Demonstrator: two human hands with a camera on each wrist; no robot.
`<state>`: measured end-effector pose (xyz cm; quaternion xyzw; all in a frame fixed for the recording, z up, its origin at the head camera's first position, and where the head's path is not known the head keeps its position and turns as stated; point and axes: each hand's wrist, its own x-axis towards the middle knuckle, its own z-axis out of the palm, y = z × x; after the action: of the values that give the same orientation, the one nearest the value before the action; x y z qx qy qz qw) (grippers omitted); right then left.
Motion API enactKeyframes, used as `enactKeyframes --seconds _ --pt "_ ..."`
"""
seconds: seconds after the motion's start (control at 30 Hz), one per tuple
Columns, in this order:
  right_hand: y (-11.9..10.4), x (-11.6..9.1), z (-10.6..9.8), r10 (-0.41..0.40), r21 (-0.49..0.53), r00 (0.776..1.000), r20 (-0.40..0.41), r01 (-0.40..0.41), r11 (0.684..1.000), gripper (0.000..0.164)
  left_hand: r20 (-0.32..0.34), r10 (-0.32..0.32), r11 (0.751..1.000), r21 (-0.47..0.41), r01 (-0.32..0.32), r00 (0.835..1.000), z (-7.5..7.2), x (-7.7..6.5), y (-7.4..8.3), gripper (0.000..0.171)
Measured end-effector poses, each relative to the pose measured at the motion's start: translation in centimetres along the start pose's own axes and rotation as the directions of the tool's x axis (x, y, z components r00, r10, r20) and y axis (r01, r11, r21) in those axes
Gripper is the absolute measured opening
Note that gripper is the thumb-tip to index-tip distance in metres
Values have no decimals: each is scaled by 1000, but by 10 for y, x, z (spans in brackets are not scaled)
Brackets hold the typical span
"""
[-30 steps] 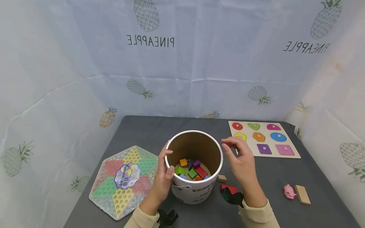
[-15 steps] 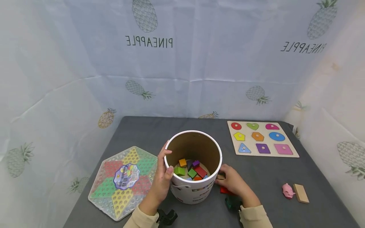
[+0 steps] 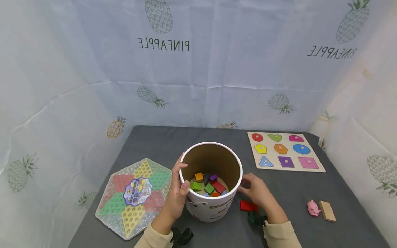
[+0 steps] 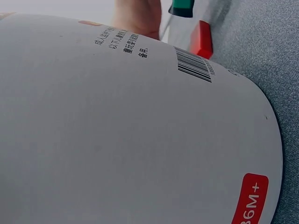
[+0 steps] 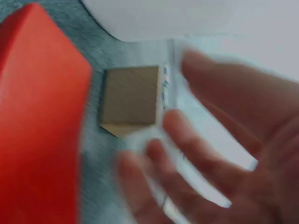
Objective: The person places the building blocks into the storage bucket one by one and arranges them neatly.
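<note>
In the head view my left hand holds the white bucket at its left side, thumb over the near rim and fingers along the outside. Coloured wooden blocks lie inside. My right hand is low beside the bucket's right side, fingertips near its wall. In the right wrist view, the right hand's blurred fingers are spread from the thumb, with a plain wooden block just beyond their tips. That block is hidden in the head view. A red block lies under the right wrist.
A hexagonal star-patterned game board lies to the left. At the back right is a shape puzzle board. A pink pig figure and a flat wooden block lie at the right. Printed curtains enclose the table.
My right hand came down from beside the rim to the wooden block on the table, then rose slightly, and the block went out of the head view. My left hand stayed on the bucket.
</note>
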<state>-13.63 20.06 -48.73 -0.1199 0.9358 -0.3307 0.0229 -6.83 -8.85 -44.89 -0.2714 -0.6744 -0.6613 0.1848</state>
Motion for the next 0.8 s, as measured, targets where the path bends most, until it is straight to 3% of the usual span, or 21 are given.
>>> enactKeyframes --seconds 0.1,0.17,0.33,0.43,0.5,0.6,0.67,0.73,0.8 --pt "4 4 13 -36 -61 997 66 40 997 31 0 1 1000 5 -1 1000 -1 0 1 47" --pt "6 5 19 -46 -81 997 64 51 995 28 1 0 1000 1 0 1000 -1 -1 1 47" --pt "7 4 18 -15 -38 999 -38 13 999 13 3 -9 1000 -7 9 1000 0 -1 1 47" --pt "-1 0 3 17 38 991 -129 -13 999 13 1 -14 1000 1 14 1000 1 -1 1 47" --pt "-15 -3 -14 35 129 973 -230 -6 992 11 -3 -12 1000 12 12 1000 1 -1 1 46" --pt "-45 -7 -42 7 302 908 -418 132 944 13 -9 -8 1000 21 8 1000 0 -1 0 45" --pt "-69 -11 -57 -62 383 859 -507 290 877 18 -11 -4 1000 27 5 1000 0 -1 0 45" --pt "-92 -15 -67 -165 409 825 -540 429 806 22 -11 -5 1000 27 5 1000 0 -1 -1 44" --pt "-113 -18 -73 -288 383 812 -507 512 769 23 -8 -3 1000 26 3 1000 0 -1 -1 44"
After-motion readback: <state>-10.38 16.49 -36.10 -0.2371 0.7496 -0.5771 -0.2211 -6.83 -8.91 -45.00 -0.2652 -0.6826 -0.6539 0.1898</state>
